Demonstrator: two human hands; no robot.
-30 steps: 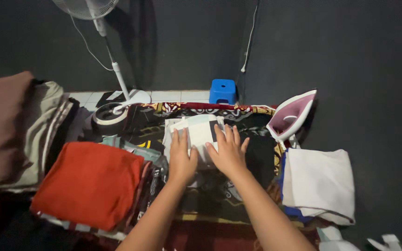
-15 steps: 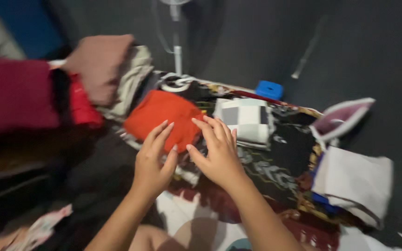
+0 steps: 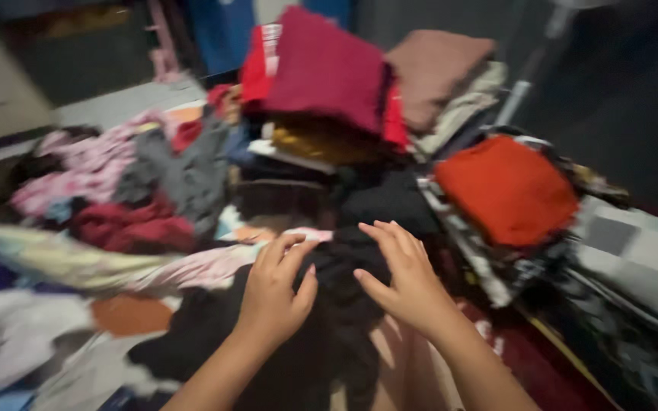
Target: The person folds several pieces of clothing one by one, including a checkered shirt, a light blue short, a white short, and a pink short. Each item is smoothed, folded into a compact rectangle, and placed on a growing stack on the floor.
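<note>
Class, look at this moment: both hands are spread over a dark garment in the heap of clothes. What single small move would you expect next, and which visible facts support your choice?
Probably closing the fingers on the black garment. The left hand and right hand hang open right over it, fingers spread, holding nothing, and it lies loose and unfolded beside the folded stacks, such as the orange piece. Blur hides whether the fingertips touch it.

The black garment point(image 3: 329, 304) under both hands looked like soft, matt cloth. The folded orange piece point(image 3: 506, 189) and maroon piece point(image 3: 327, 67) were matt fabric too.
</note>
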